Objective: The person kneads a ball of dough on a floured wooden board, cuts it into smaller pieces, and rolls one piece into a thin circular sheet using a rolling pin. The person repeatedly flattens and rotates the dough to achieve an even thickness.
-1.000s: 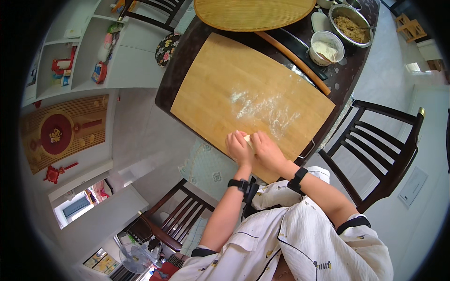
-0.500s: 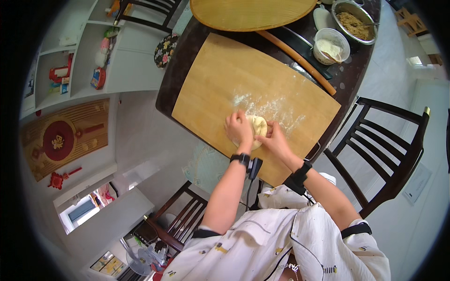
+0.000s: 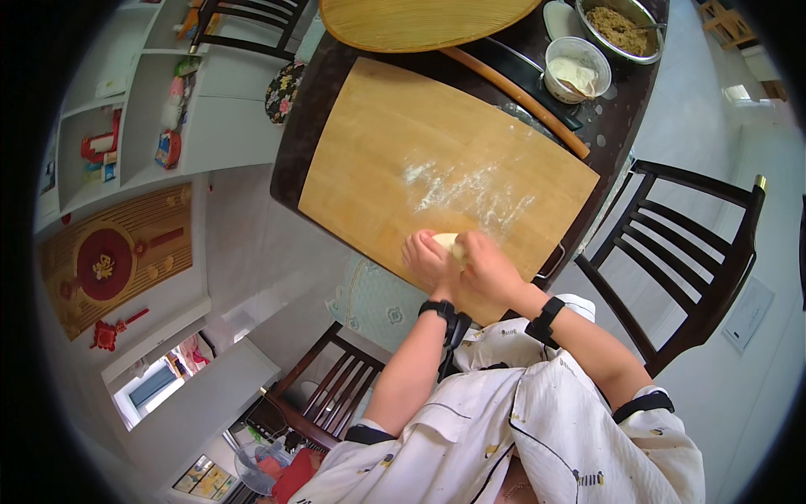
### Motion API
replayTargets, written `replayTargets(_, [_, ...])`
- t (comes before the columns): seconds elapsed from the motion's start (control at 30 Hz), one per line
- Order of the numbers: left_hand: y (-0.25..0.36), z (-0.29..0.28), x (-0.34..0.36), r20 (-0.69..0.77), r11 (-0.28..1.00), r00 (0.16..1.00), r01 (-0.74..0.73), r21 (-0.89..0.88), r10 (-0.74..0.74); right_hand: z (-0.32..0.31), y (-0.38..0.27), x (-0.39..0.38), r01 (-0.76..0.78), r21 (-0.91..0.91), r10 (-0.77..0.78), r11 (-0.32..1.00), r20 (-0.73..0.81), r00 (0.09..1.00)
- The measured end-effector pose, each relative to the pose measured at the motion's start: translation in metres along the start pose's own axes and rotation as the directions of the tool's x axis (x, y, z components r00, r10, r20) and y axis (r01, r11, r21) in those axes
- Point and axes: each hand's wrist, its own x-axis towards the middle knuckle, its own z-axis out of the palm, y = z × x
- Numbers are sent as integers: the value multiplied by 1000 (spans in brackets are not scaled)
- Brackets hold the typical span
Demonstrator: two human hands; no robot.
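A pale lump of dough (image 3: 450, 242) is at the front part of a wooden board (image 3: 369, 143), mostly hidden by my hands. My left hand (image 3: 428, 260) is closed on its left side, fingers curled over it. My right hand (image 3: 489, 269) grips it from the right, its fingers bent and slightly blurred. A loose patch of white flour (image 3: 466, 189) lies on the board just beyond them.
The dark table (image 3: 290, 176) also holds a round woven tray (image 3: 428, 18), a rolling pin (image 3: 512, 97), a tub of white powder (image 3: 576, 69) and a steel bowl of filling (image 3: 621, 31). Wooden chairs (image 3: 672, 248) stand right and lower left (image 3: 332, 386).
Half a second ago my hands were farther up and apart, showing a folded round of dough. Now they are lower and closed together, covering most of it, much as a second ago.
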Motion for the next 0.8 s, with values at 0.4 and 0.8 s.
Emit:
replayTargets(0.4, [7, 28, 61, 139, 982, 972, 187, 20, -187, 23, 21, 22, -418, 651, 569, 634, -27, 822])
replayTargets(0.8, [20, -34, -8, 88, 953, 993, 99, -285, -77, 0, -15, -4, 95, -154, -97, 984, -1, 995])
